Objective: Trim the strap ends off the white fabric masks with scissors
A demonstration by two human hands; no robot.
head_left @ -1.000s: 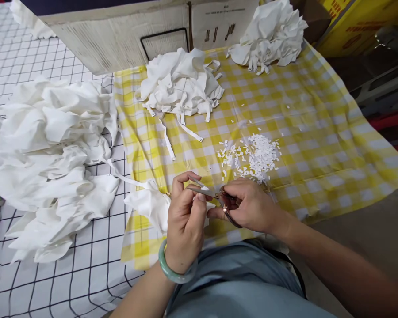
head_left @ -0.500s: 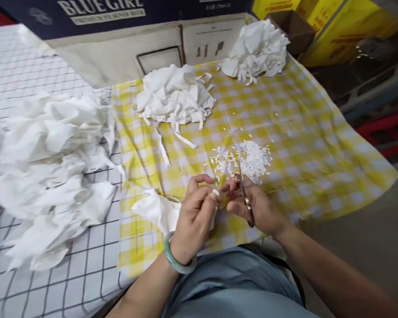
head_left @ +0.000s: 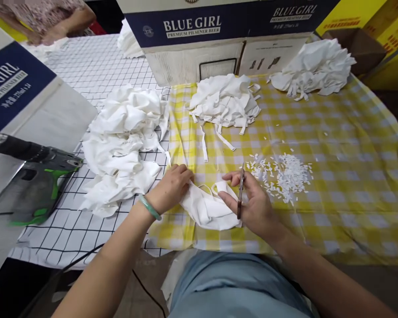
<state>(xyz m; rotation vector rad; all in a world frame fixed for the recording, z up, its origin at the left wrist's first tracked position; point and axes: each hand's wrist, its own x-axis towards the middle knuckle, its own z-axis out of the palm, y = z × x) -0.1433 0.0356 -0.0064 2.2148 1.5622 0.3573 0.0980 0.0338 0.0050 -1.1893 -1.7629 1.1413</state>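
Observation:
My left hand [head_left: 171, 186], with a green bangle on its wrist, grips the left edge of a white cloth piece [head_left: 207, 208] that lies on the yellow checked cloth [head_left: 334, 132]. My right hand [head_left: 254, 204] holds small scissors [head_left: 240, 190], blades pointing away from me, and its fingers rest on the right side of the same cloth piece. A scatter of small white trimmings [head_left: 287, 174] lies just right of the scissors.
A large heap of white cloth pieces [head_left: 124, 141] sits on the black-grid sheet at left. Two smaller heaps [head_left: 225, 99] [head_left: 313, 66] lie farther back. A Blue Girl beer carton [head_left: 225, 39] stands behind. A green power tool [head_left: 36, 176] lies far left.
The scissors stopped cutting and now point away. My left hand moved left and laid the white cloth piece flat on the table. The view swung left.

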